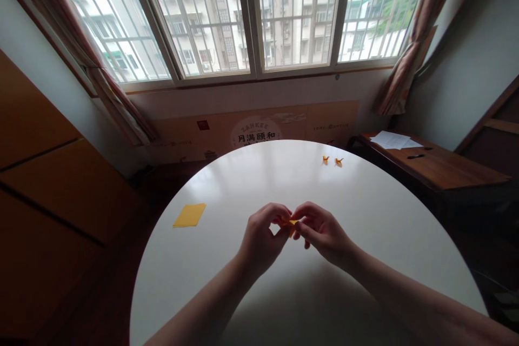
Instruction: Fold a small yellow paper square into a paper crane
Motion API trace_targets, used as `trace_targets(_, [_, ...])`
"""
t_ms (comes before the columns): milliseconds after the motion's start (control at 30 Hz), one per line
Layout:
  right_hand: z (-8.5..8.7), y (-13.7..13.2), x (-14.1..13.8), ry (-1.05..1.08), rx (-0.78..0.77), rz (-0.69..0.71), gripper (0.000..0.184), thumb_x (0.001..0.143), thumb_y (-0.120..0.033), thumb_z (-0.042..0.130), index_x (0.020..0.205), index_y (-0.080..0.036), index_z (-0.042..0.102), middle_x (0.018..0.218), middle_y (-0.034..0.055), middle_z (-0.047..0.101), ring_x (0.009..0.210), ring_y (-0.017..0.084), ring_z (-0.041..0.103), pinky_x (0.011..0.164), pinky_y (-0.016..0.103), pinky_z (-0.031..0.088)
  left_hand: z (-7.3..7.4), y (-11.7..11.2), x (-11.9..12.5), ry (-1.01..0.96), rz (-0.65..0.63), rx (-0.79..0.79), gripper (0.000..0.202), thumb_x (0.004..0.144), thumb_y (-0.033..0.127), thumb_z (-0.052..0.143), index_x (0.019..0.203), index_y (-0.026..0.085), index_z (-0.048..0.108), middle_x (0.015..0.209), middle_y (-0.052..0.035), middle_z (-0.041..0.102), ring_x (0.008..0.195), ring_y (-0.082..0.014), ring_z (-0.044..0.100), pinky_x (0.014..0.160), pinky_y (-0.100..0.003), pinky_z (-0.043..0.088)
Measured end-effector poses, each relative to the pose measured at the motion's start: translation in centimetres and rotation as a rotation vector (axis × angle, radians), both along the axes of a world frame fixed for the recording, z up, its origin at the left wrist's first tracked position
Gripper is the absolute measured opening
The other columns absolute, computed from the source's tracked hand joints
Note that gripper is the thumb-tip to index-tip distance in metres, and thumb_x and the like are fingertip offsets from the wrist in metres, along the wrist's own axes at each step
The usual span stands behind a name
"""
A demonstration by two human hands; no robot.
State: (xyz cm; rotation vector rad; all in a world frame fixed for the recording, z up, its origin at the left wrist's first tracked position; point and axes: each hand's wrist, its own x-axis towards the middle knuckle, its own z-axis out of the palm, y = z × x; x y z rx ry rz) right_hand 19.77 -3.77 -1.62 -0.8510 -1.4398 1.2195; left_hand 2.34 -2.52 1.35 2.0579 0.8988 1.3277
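Head view, and both hands meet in the middle, just above the white round table (365, 216). The left hand (261, 235) pinches the folded orange paper (290, 222) from its left side, thumb and forefinger closed on it. The right hand (322, 230) pinches it from the right side the same way. The piece sits squarely between the two sets of fingertips, neither hand nearer than the other. Only a sliver of it shows, so I cannot tell which way its long axis runs. It looks held clear of the tabletop.

Off to the left, well apart, a flat yellow sheet (189, 215) lies on the table. At the far right edge stand two small folded orange figures (325, 160), close together. Beyond, a side desk (446, 165) carries white papers (395, 140).
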Motion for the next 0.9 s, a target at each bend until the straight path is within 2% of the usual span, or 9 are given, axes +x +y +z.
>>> trace_targets(100, [0.22,-0.21,-0.13,-0.012,0.034,-0.043,0.016,0.087,-0.035,0.067,0.093,-0.021,0.061,0.077,0.0034,0.067,0.068,0.02,0.068,0.046,0.024,0.05,-0.03,-0.12,0.01,-0.04,-0.04,-0.067,0.013,0.078,0.009,0.069,0.083,0.018,0.062,0.087,-0.0049,0.071,0.077,-0.0167,0.068,0.072,-0.029,0.06])
trace_targets(200, [0.49,-0.24,-0.05,-0.005,0.047,-0.076,0.012,0.086,-0.032,0.066,0.091,-0.021,0.062,0.076,0.003,0.067,0.067,0.019,0.067,0.046,0.025,0.05,0.13,-0.25,0.05,-0.083,-0.09,-0.155,0.015,0.081,0.014,0.068,0.094,0.018,0.063,0.091,-0.0066,0.071,0.08,-0.0177,0.07,0.073,-0.03,0.062])
trace_targets(300, [0.6,-0.1,0.08,0.017,0.04,-0.102,0.01,0.084,-0.029,0.065,0.09,-0.021,0.062,0.075,0.0025,0.066,0.067,0.019,0.066,0.045,0.024,0.05,0.26,-0.32,0.14,-0.12,-0.081,-0.189,0.019,0.082,0.017,0.068,0.099,0.018,0.061,0.092,-0.0063,0.07,0.077,-0.017,0.07,0.071,-0.029,0.062])
trace_targets(433, [0.62,-0.05,0.04,0.032,0.035,-0.12,0.008,0.082,-0.024,0.064,0.089,-0.021,0.062,0.074,0.0024,0.067,0.066,0.018,0.065,0.046,0.024,0.05,0.15,-0.27,0.14,-0.083,-0.044,-0.141,0.017,0.08,0.012,0.067,0.096,0.018,0.063,0.088,-0.0049,0.071,0.074,-0.0162,0.07,0.069,-0.029,0.062])
trace_targets(600, [0.83,-0.44,-0.02,0.015,0.086,-0.149,0.011,0.078,-0.016,0.063,0.088,-0.021,0.063,0.081,0.0021,0.067,0.067,0.017,0.064,0.048,0.025,0.052,-0.03,-0.31,0.14,-0.075,-0.042,-0.044,0.014,0.078,0.006,0.066,0.085,0.018,0.063,0.09,-0.0052,0.072,0.08,-0.0167,0.071,0.071,-0.028,0.062])
trace_targets(767, [1.0,-0.7,0.16,0.001,0.17,-0.173,0.015,0.076,-0.011,0.062,0.087,-0.022,0.063,0.086,0.0025,0.068,0.068,0.016,0.064,0.052,0.026,0.053,-0.1,-0.57,0.3,-0.117,-0.023,-0.007,0.024,0.078,0.005,0.069,0.094,0.019,0.057,0.092,-0.0034,0.073,0.076,-0.0146,0.072,0.07,-0.028,0.063])
trace_targets(900, [1.03,-0.76,0.08,0.015,0.158,-0.167,0.016,0.076,-0.011,0.064,0.087,-0.022,0.064,0.084,0.002,0.068,0.068,0.016,0.064,0.052,0.025,0.052,0.02,-0.65,0.22,-0.116,-0.016,0.0,0.024,0.077,0.004,0.069,0.089,0.02,0.056,0.092,-0.0025,0.074,0.076,-0.0139,0.072,0.069,-0.026,0.062])
